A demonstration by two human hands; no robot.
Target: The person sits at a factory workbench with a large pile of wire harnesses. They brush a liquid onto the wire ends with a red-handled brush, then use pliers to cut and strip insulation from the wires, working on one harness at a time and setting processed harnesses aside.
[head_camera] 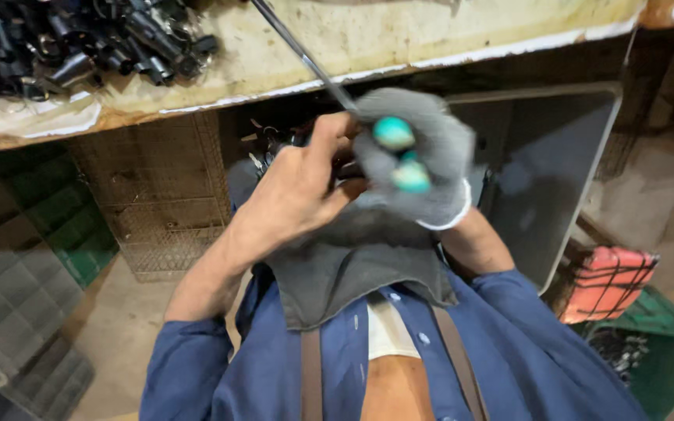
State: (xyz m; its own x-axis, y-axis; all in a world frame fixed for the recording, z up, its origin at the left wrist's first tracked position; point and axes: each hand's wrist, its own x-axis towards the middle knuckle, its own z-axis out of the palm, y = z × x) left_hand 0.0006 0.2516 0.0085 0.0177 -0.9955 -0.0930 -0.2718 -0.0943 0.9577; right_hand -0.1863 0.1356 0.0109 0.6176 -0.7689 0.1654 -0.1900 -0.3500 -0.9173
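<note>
- The right hand point(415, 156), in a grey knit glove with a white cuff, sits just right of centre in the frame, blurred; its fingers are curled around a tool with a teal handle point(401, 154), of which two rounded teal patches show between the fingers.
- A thin metal rod point(302, 53) runs from the top of that glove up and to the left, crossing the workbench edge to the top of the frame.
- The left hand point(298, 191), bare, lies just left of the glove and touches it; its fingers bend toward the rod's lower end, but whether they pinch anything there cannot be told.
- Under both hands a dark grey cloth point(352, 265) hangs down over the person's lap, above a blue shirt point(509, 351) with brown straps.
- A worn, cream-coloured workbench point(399, 35) spans the top of the frame, with a heap of black metal parts point(79, 39) on it at the upper left.
- Below the bench, left of centre, stands a wire-mesh basket point(157, 195), with grey and green crates point(40, 234) at the far left.
- At the lower right, an orange mesh crate point(606, 284) rests by a green bin point(657, 343).
</note>
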